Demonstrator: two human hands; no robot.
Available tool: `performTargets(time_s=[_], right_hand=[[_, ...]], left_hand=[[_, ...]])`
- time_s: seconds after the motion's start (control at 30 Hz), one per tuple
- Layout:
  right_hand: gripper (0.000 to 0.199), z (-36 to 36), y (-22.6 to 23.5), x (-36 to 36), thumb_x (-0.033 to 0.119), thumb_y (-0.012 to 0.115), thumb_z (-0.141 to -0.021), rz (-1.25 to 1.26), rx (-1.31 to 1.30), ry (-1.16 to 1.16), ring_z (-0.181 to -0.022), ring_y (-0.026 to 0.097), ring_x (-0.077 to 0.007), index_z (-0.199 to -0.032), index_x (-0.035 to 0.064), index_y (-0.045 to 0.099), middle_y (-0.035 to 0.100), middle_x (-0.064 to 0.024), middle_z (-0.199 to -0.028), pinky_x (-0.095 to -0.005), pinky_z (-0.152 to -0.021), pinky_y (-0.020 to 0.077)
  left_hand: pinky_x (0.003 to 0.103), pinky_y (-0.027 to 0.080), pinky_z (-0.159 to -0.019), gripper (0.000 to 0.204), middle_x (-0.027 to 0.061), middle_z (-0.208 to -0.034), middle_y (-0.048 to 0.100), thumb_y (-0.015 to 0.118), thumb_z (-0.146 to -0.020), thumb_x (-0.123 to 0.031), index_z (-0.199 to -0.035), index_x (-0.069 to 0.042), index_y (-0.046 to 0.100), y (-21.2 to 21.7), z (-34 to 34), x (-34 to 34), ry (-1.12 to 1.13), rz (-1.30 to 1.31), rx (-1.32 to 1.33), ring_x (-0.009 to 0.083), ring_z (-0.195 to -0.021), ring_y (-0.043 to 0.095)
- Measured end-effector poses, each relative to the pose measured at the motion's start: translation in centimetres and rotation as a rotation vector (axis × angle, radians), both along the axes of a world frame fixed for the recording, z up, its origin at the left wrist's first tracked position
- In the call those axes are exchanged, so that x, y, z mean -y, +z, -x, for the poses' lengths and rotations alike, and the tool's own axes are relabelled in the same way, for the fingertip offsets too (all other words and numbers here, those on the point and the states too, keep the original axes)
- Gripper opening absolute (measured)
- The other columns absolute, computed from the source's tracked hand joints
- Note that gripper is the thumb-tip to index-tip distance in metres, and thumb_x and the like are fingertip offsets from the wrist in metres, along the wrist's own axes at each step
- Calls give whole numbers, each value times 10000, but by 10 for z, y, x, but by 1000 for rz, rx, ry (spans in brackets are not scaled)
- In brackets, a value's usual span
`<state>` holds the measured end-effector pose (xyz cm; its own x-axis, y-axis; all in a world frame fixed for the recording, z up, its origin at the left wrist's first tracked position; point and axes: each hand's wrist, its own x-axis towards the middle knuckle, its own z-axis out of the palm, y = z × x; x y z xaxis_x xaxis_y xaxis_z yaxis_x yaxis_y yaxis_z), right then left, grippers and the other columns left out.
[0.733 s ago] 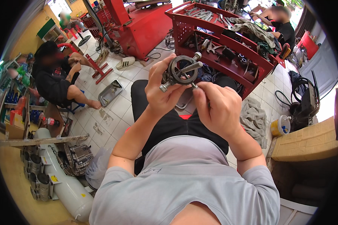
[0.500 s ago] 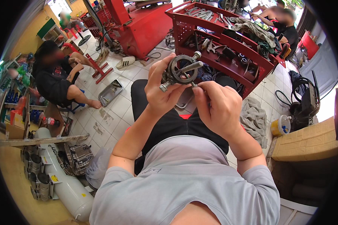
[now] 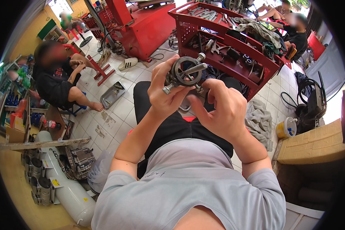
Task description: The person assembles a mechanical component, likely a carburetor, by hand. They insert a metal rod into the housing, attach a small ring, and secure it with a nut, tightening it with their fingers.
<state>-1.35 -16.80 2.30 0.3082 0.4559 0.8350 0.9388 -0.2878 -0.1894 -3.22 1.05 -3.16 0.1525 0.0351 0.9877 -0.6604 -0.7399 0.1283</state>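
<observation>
A dark metal ring-shaped part (image 3: 179, 71) with several bolts round its rim is held up in front of my lap. A grey steel rod (image 3: 193, 69) slants across its opening. My left hand (image 3: 163, 88) wraps the ring's left side and underside, fingers closed on it. Close to a small bolt (image 3: 199, 89) at the ring's lower right is my right hand (image 3: 223, 107), thumb and forefinger apart. Whether a fingertip still touches that bolt, I cannot tell. Nothing shows between the right thumb and forefinger.
Ahead stands a red tool cart (image 3: 226, 36) with wrenches, pliers and rags. On the floor lie a grey tray (image 3: 113, 94), a slipper (image 3: 128, 64) and a grey cloth (image 3: 258, 119). A person in black (image 3: 55, 78) sits at left; others sit farther back. A bucket (image 3: 286, 128) stands right.
My right thumb and forefinger have parted from their pinch on the lower right bolt, the thumb swinging left and down. My left hand and the ring-shaped part have stayed put.
</observation>
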Motion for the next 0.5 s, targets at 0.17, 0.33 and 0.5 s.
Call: performTargets(time_s=[0.17, 0.33, 0.5], right_hand=[[207, -7, -8, 2, 207, 702, -789, 71, 47, 9, -480, 541, -172, -871, 67, 573, 577, -16, -634, -290, -455, 376], [206, -3, -4, -1, 203, 706, -785, 12, 7, 15, -482, 541, -177, -865, 61, 580, 569, -20, -629, -298, -452, 376], [220, -6, -6, 1, 202, 716, -771, 23, 42, 25, -488, 545, -175, -870, 58, 582, 573, -23, -641, -298, -454, 377]], left_hand=[[401, 474, -851, 211, 236, -1242, 567, 842, -614, -95, -783, -82, 716, 1, 0, -1, 0, 9, -3, 356, -1044, 587], [401, 472, -857, 211, 236, -1236, 570, 841, -614, -94, -789, -79, 723, 0, 1, -1, -6, 12, -10, 360, -1043, 586], [399, 477, -850, 210, 234, -1237, 570, 841, -611, -86, -786, -77, 725, 1, 2, 0, -6, 15, -3, 359, -1042, 588]])
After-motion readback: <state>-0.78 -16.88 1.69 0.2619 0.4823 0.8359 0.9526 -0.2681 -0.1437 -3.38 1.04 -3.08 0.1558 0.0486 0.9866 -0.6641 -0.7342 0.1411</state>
